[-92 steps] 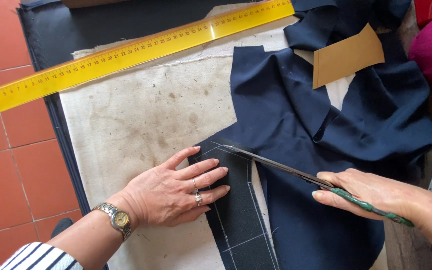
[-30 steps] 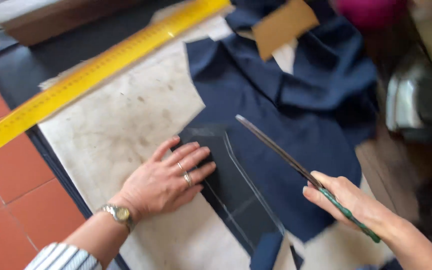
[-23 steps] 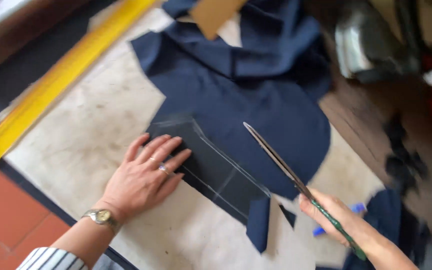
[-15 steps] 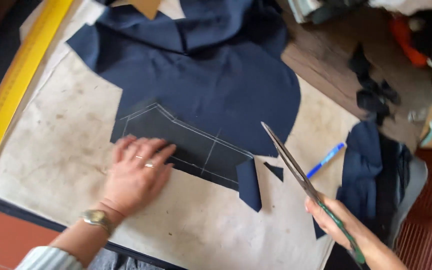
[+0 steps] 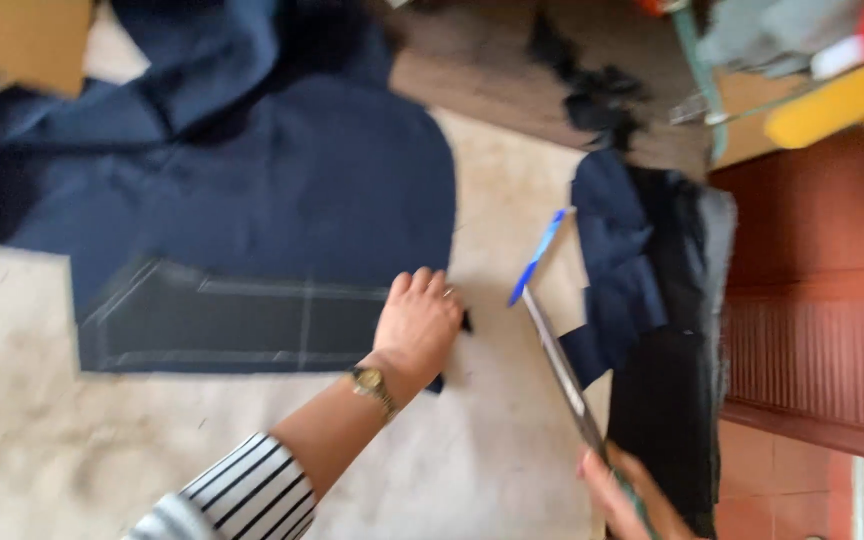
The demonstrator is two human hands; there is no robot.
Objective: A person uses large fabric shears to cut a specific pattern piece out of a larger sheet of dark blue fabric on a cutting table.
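My left hand (image 5: pixel 417 322) lies at the right end of a chalk-marked navy fabric piece (image 5: pixel 222 320), fingers bent over a small folded flap of cloth. A gold watch sits on that wrist and a striped sleeve covers the forearm. My right hand (image 5: pixel 624 495), at the bottom edge, grips the handle of long scissors (image 5: pixel 562 368); their blades are together and point up toward a blue pen (image 5: pixel 538 256). A larger navy cloth (image 5: pixel 252 170) spreads above the marked piece.
All lies on a stained pale work sheet (image 5: pixel 492 430). A brown paper pattern piece (image 5: pixel 32 45) sits top left. Dark folded fabric (image 5: pixel 657 300) is stacked at the right, with dark scraps (image 5: pixel 597 95) above it. Red tiled floor (image 5: pixel 812 300) and yellow objects (image 5: pixel 842 95) lie beyond.
The view has swung right, so the yellow ruler is out of sight. My left hand slid along the marked piece to its right end. The scissors have come off the cloth toward the pen.
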